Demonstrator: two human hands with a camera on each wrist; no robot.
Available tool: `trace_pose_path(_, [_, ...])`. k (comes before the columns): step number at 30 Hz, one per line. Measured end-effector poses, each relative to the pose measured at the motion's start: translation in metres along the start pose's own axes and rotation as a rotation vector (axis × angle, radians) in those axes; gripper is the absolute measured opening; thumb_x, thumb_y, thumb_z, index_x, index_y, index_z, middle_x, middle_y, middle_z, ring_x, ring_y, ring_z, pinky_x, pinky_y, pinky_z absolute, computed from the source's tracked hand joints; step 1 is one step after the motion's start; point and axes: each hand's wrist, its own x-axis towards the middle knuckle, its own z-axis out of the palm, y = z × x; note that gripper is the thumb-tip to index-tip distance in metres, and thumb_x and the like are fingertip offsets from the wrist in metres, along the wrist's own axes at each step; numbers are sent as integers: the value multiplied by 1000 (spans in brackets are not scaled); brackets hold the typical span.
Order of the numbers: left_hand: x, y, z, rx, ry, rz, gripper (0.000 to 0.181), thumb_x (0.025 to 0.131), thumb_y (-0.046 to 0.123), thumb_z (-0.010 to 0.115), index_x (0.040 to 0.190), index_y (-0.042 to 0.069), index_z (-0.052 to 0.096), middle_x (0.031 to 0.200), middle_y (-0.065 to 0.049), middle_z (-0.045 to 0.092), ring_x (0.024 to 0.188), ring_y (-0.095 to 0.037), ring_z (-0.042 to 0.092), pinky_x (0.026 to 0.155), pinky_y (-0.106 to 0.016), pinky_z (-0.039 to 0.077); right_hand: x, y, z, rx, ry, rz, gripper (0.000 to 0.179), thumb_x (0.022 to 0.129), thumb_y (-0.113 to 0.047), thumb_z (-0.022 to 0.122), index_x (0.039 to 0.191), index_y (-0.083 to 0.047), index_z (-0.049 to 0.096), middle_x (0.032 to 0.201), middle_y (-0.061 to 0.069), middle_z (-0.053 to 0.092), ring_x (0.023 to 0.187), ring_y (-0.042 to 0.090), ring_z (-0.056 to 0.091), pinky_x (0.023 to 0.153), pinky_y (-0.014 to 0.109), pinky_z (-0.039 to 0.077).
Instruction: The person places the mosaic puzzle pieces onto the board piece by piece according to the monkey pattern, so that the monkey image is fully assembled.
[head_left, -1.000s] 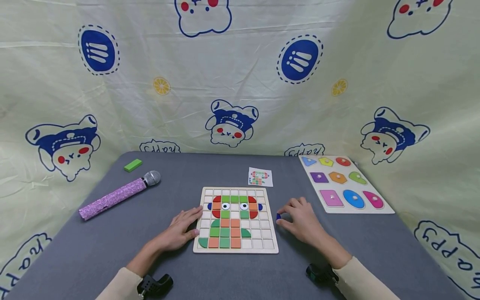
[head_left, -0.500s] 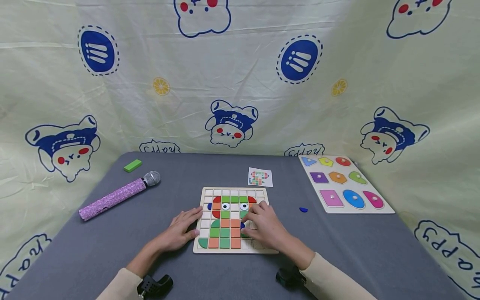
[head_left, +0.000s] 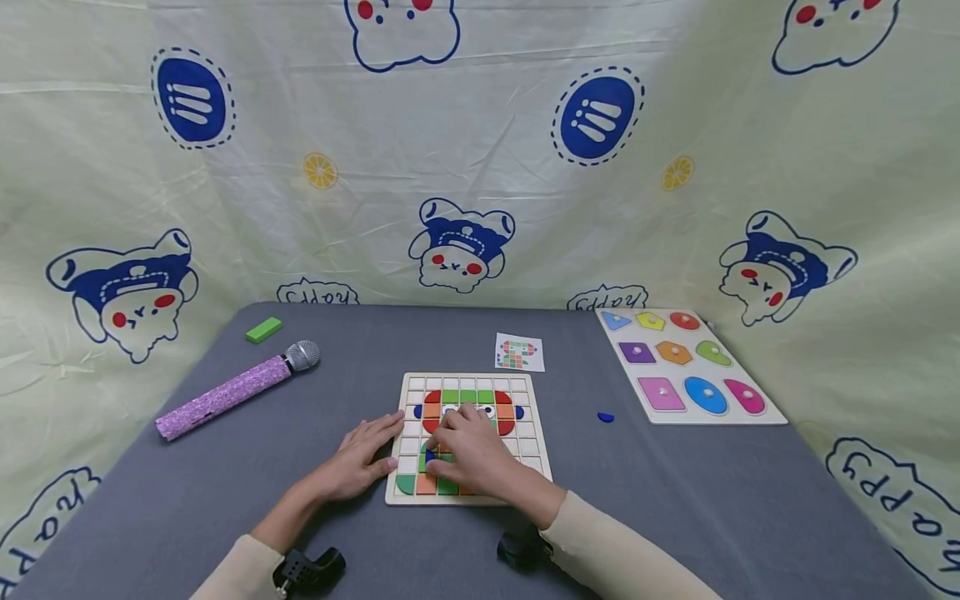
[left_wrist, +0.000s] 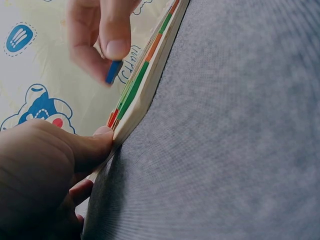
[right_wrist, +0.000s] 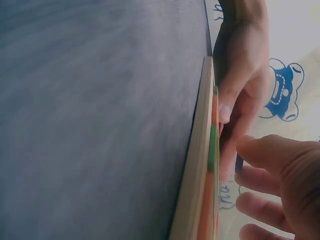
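Observation:
A square wooden grid board (head_left: 530, 447) lies mid-table, with red, green, orange and blue tiles and two eye tiles set in its cells. My left hand (head_left: 358, 454) rests against its left edge; in the left wrist view the thumb (left_wrist: 92, 147) touches the board's corner. Over the left middle of the board, my right hand (head_left: 474, 454) pinches a small dark blue tile (head_left: 430, 455) between thumb and finger. Both wrist views show that blue tile (left_wrist: 113, 72) held above the surface. The right hand hides several cells. Another blue half-round tile (head_left: 606, 417) lies on the table to the right.
Behind the board lies a small printed pattern card (head_left: 519, 352). A white shape-puzzle board (head_left: 671, 373) with knobbed pieces occupies the right side. On the left are a glittery purple microphone (head_left: 225, 404) and a green block (head_left: 264, 330). A printed cloth hangs behind the table.
With the blue tile pinched, my right hand has moved left from the table beside the board to over its left half. The left hand has stayed at the edge.

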Motion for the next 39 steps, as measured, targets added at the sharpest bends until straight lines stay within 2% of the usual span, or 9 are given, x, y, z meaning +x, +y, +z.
trace_pose_path(8, [0, 0, 0, -4, -8, 4, 55, 96, 13, 51, 145, -2, 33, 156, -17, 25, 144, -41, 17, 112, -64, 4, 14, -15, 5, 4, -75, 27, 24, 82, -44, 69, 97, -26, 73, 96, -5, 59, 89, 12, 41, 80, 29, 36])
trace_pose_path(19, [0, 0, -1, 4, -20, -9, 55, 97, 17, 50, 146, 1, 32, 156, -16, 24, 144, -41, 16, 112, -65, 3, 22, -22, 10, -14, -90, 17, 23, 83, -44, 68, 98, -27, 74, 95, -7, 60, 87, 11, 39, 77, 27, 33])
trace_pose_path(24, [0, 1, -1, 0, -16, -9, 54, 96, 15, 51, 145, 0, 33, 156, -15, 24, 144, -40, 16, 113, -64, 3, 21, -21, 11, -21, -93, 20, 25, 83, -46, 67, 98, -27, 74, 95, -7, 60, 88, 11, 39, 78, 27, 34])
trace_pose_path(28, [-1, 1, 0, 13, 8, 18, 54, 95, 13, 52, 143, -3, 34, 154, -18, 27, 142, -43, 19, 112, -65, 6, 17, -20, 9, -10, -72, 19, 24, 82, -46, 68, 96, -27, 74, 94, -8, 59, 88, 11, 40, 78, 28, 34])
trace_pose_path(33, [-1, 2, 0, 26, 32, 40, 53, 94, 11, 52, 142, -6, 36, 153, -21, 29, 141, -44, 22, 111, -65, 8, 10, -18, 6, 3, -40, -22, 22, 82, -44, 68, 94, -27, 74, 96, -7, 60, 87, 11, 40, 76, 26, 34])
trace_pose_path(39, [-1, 2, 0, 32, 28, 34, 53, 94, 11, 53, 142, -5, 36, 153, -20, 30, 141, -44, 22, 111, -65, 8, 6, -18, 5, -3, -55, -53, 22, 83, -46, 67, 93, -29, 75, 98, -7, 61, 87, 11, 39, 74, 25, 32])
